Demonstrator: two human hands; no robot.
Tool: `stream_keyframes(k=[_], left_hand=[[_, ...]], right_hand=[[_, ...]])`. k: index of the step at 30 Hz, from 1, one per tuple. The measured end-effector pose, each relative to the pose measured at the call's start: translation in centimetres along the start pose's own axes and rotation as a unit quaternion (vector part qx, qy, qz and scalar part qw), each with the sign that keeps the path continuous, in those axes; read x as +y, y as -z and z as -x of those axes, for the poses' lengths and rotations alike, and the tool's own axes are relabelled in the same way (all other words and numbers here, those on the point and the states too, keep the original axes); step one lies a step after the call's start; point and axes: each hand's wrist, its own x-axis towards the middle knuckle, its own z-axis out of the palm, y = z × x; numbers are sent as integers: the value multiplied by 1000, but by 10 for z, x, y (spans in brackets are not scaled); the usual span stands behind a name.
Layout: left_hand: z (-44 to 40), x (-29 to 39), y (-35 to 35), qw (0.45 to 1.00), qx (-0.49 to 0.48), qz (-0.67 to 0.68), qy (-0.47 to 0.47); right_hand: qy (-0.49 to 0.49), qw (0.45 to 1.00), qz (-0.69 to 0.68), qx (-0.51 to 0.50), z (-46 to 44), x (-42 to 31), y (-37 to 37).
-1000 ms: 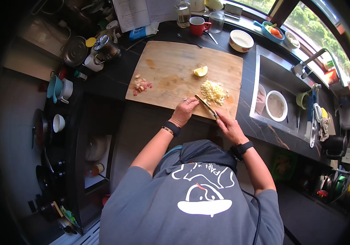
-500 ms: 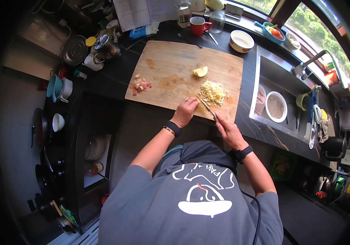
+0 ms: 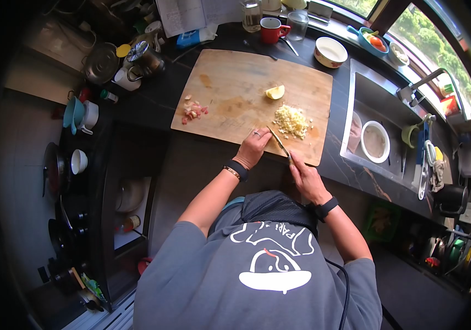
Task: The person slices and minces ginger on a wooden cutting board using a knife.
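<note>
Right hand [image 3: 307, 179]: we grip the knife [image 3: 279, 143] by its handle | Left hand [image 3: 253, 147]: near the blade tip; its grasp we cannot tell | Knife: over the cutting board [image 3: 246, 70], beside the chopped heap [image 3: 291, 121] | Care: best we tuck fingertips clear of the blade

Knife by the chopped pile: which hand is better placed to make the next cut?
Probably the right hand: it grips the knife beside the chopped pile. The left hand is bunched near the knife's tip, at the near edge of the cutting board; whether it holds anything is unclear.
</note>
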Motion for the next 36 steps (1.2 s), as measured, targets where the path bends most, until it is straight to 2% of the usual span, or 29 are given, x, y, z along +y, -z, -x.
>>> stream_keyframes(k=[6,11,15,21,23,24,30,32,36], left_hand=[[2,-2,2,1000,-1,-9,-9],[3,-2,7,1000,9,-20,-19],[5,-5,7,1000,-3,-13,-11],[5,-12,4,999,-7,-27,-40],[5,-15,2,999,2,-14,-47],[4,-14,3,999,1,-14,-48],[2,-10,8,1000,-16,1,-6],[1,-12,9,999,-5,-15,-46],[3,-14,7,999,2,-17,-49]], right_hand=[[4,999,9,47,-7,12,-22],[-10,999,25,43,21,21,-11],[-29,999,-33,30,38,11,5],[-7,998,-28,53,17,0,2],[69,993,-6,91,8,8,-9],[17,999,-8,47,7,-6,-3],[10,999,-7,35,1,-4,-10],[6,999,-7,33,0,-5,-9],[20,998,-11,52,-2,-7,-8]])
